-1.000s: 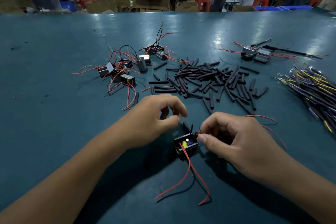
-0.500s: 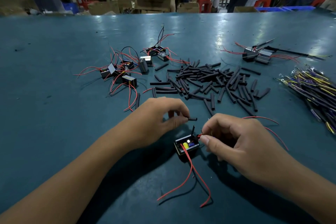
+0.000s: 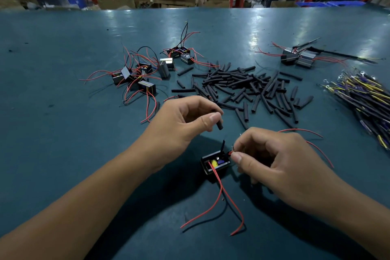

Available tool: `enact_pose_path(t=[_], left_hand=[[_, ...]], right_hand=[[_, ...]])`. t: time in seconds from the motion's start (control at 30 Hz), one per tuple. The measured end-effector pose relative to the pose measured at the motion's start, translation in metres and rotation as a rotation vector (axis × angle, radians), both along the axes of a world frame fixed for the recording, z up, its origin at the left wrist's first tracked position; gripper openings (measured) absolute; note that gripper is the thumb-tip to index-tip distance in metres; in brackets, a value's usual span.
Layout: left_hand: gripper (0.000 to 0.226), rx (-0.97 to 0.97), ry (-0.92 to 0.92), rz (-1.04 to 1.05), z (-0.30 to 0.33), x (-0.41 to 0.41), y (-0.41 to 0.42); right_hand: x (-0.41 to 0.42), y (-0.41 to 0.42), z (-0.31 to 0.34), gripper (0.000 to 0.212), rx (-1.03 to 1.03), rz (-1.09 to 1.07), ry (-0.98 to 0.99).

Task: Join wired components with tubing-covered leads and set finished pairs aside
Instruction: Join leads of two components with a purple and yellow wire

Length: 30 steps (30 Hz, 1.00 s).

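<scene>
Left hand (image 3: pixel 179 124) pinching a short black tubing piece (image 3: pixel 219 125); right hand (image 3: pixel 274 158) pinching a red lead (image 3: pixel 231 152) at the black component (image 3: pixel 215 163).

Tubing piece held between thumb and forefinger, raised off the teal surface (image 3: pixel 63 133), just up-left of the component. Component resting on the surface between both hands, two red wires (image 3: pixel 219 198) trailing toward the viewer. Loose tubing pile (image 3: pixel 249 88) beyond the hands; wired components (image 3: pixel 139 76) far left, joined pair (image 3: pixel 297 59) far right.
</scene>
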<state>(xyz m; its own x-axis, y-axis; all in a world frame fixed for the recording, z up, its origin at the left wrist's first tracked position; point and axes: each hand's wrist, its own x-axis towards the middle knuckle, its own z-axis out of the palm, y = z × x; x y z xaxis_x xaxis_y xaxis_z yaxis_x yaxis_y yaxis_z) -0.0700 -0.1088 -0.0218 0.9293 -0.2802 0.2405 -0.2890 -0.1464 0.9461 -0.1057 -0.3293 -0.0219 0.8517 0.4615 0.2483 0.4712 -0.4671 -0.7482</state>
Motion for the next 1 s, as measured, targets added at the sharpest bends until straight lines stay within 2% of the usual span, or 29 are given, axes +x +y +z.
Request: enact_pose_path(t=[0.1, 0.33, 1.0], left_hand=[[0.013, -0.007, 0.037, 0.020, -0.004, -0.001, -0.006], [0.014, 0.025, -0.071, 0.113, -0.007, -0.003, -0.014], [0.019, 0.214, -0.181, 0.112, -0.004, -0.004, -0.015]], right_hand=[[-0.001, 0.000, 0.000, 0.011, -0.016, 0.011, -0.019], [-0.001, 0.000, -0.003, 0.010, -0.021, 0.025, -0.038], [-0.002, 0.001, 0.000, 0.010, -0.041, 0.029, -0.035]])
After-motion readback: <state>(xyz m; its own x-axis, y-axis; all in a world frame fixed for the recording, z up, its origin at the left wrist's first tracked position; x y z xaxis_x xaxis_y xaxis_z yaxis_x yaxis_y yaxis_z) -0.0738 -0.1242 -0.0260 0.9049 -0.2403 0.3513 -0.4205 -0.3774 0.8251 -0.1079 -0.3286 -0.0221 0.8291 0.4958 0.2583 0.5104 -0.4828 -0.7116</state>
